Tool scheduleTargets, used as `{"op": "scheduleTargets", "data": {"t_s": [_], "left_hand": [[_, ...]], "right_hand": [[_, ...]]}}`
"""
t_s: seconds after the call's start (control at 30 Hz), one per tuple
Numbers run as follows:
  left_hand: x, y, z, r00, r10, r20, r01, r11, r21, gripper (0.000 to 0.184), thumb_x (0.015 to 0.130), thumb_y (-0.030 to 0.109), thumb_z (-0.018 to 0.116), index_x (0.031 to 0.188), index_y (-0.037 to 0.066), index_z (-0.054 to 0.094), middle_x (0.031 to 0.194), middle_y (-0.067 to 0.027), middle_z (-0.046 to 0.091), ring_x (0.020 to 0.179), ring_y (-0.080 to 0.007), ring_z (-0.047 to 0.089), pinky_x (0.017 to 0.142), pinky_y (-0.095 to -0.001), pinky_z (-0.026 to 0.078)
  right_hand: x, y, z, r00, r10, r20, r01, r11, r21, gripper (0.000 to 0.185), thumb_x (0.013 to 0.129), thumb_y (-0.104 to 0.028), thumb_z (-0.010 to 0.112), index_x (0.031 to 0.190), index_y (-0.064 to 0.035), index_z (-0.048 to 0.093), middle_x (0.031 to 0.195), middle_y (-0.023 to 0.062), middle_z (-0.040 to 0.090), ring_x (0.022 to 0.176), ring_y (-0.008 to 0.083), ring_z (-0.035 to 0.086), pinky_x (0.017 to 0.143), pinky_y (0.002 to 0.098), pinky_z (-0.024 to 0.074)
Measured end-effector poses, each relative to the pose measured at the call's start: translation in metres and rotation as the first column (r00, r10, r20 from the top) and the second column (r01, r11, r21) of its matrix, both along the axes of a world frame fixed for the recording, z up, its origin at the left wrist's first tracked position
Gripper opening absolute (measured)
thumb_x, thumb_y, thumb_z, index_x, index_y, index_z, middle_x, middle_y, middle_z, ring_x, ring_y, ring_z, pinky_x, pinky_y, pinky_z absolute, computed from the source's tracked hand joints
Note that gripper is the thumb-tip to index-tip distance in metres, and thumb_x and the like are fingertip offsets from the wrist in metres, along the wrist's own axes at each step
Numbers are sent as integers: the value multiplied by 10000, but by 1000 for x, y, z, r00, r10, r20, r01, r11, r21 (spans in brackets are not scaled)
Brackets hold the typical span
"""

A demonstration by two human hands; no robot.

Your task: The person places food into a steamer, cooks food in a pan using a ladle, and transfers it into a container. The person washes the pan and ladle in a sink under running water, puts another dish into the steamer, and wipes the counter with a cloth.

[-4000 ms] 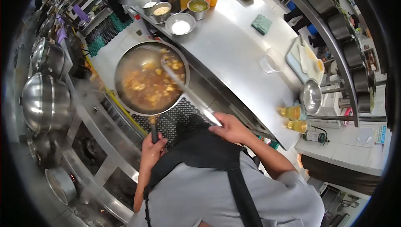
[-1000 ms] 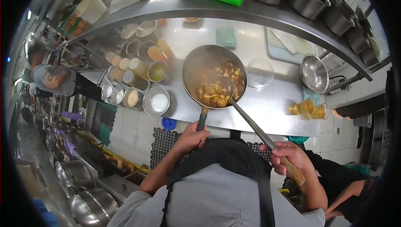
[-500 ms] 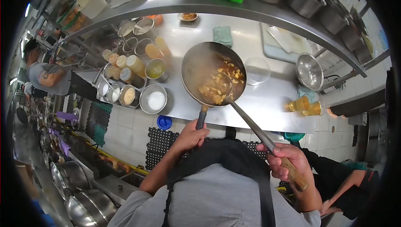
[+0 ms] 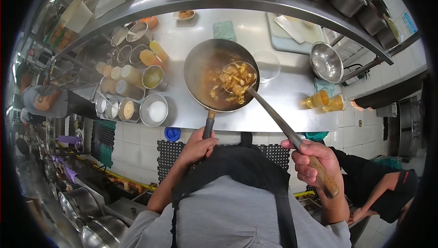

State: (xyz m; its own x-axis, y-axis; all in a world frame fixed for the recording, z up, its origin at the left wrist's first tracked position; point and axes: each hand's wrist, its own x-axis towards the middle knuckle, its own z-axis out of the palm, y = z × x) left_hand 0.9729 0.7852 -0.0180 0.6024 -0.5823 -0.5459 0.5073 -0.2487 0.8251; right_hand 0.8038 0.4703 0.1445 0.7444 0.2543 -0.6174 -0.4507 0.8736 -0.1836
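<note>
A dark steaming wok [image 4: 196,81] with brown sauce is over the steel counter. My left hand [image 4: 199,147] is closed around its handle, just past the counter's front edge. In my closed right hand [image 4: 315,160] is a long ladle [image 4: 276,116], gripped by its wooden end. The ladle's bowl sits inside the wok, heaped with glossy cooked food pieces [image 4: 238,80]; more pieces lie around it in the sauce. A clear plastic bowl [image 4: 268,67] stands just right of the wok. Steam partly blurs the wok's left side.
At left stand squeeze bottles [image 4: 127,74], a bowl of white powder [image 4: 154,110] and metal containers. To the right are a steel bowl [image 4: 326,62], yellow cups [image 4: 318,98] and a cutting board [image 4: 278,36] with a cleaver. A shelf [image 4: 205,1] crosses above. Other people stand at both sides.
The ladle has gathered food pieces into a heap in its bowl; earlier they were spread more widely in the wok. My view has shifted slightly. Both hands keep their grips.
</note>
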Motion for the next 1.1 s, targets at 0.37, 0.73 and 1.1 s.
{"op": "scheduleTargets", "data": {"t_s": [0.37,0.73,1.1], "left_hand": [[1,-16,8,1000,11,-10,-11,999,31,187,929,106,665,968,83,483,621,26,494,473,-79,468,468,-257,340],[4,-23,11,999,33,-32,-33,999,16,180,921,92,670,950,82,492,638,8,521,462,-96,492,432,-269,369],[6,-35,6,999,35,-14,-35,999,28,186,905,92,675,944,76,493,625,7,514,463,-96,483,437,-272,362]], "right_hand": [[3,-17,-10,998,-23,61,21,999,29,367,1051,-128,514,1361,68,522,722,51,572,438,154,560,383,278,443],[5,-28,-11,998,0,70,3,999,-42,362,1053,-159,535,1326,76,568,709,43,572,427,128,512,389,274,437],[12,-42,-8,997,-25,78,25,1000,3,383,1046,-146,510,1342,94,543,729,42,591,465,137,577,385,271,477]]}}
